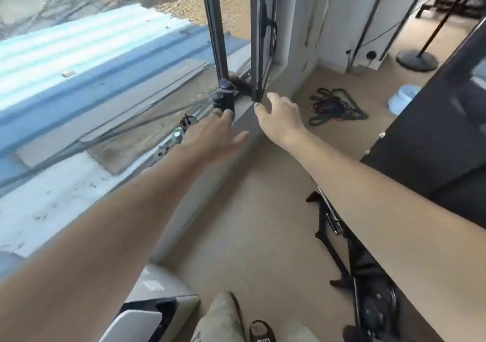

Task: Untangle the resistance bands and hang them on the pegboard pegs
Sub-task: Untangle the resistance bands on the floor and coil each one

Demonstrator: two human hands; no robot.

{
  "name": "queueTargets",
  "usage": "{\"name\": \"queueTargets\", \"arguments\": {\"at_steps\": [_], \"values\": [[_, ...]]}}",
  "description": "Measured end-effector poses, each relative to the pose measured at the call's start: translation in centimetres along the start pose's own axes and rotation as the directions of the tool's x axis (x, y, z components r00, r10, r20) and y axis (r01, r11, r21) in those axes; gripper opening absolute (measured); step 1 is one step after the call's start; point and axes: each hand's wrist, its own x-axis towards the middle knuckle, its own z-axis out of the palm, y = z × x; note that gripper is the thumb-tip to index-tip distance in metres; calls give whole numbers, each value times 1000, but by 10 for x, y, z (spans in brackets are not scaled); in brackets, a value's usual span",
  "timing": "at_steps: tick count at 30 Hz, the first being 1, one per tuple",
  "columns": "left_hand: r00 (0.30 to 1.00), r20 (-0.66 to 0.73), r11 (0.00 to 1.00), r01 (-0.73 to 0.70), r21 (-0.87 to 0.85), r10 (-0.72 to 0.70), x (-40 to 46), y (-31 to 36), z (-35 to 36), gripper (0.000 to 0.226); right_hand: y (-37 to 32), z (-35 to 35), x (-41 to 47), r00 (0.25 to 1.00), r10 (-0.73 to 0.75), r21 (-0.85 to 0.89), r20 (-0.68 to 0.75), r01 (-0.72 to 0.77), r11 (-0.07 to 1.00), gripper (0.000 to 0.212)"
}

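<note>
Status: I judge the task not started. The bands (335, 106) lie in one tangled heap on the floor (263, 210), below the far end of the sill (246, 116) and near the wall corner. No band is separated out and none is hung. No pegboard or peg is in view, so I cannot tell where the hanging point stands.

Hand state: I see both hands stretched forward at the window, well apart from the heap.
- Left hand (210, 128): fingers straight and spread, palm down, fingertips touching a dark cylinder (223, 100) that stands on the sill by the window frame (214, 25). It grips nothing.
- Right hand (281, 112): fingers loosely spread, close to the lower corner of the open sash (259, 39). I cannot tell whether it touches the sash. It holds nothing.

Remaining work, as I judge it: reach the heap, lift it, separate each band, find the pegs, hang each band.

Count:
- Heaps of bands: one. The colours green, purple and black show in it, which suggests several bands; the exact number is not readable.
- Hands: two, both free.
- Dark cylinders on the sill: one.
- Pale bowls (402, 98) on the floor past the heap: one.
- Round stand bases (416, 61) at the far wall: one.
</note>
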Motion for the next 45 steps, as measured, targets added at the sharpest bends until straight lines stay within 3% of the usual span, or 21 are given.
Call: {"name": "queueTargets", "arguments": {"at_steps": [5,16,27,33,45], "values": [[995,87,991,-52,126,41,55,1,8,61,18,3,54,996,92,-39,6,-92,995,54],[960,216,970,-209,126,179,244,6,19,57,71,-17,206,945,313,-13,-97,-315,949,56],[882,297,888,-427,172,366,446,131,54,57,199,-99,353,875,416,33,-246,-422,906,50],[870,305,881,-447,155,388,570,213,71,59,272,-157,459,870,438,18,-225,-446,895,46],[839,301,853,-506,127,453,831,303,109,51,376,-213,689,838,502,-9,-216,-516,857,50]]}}
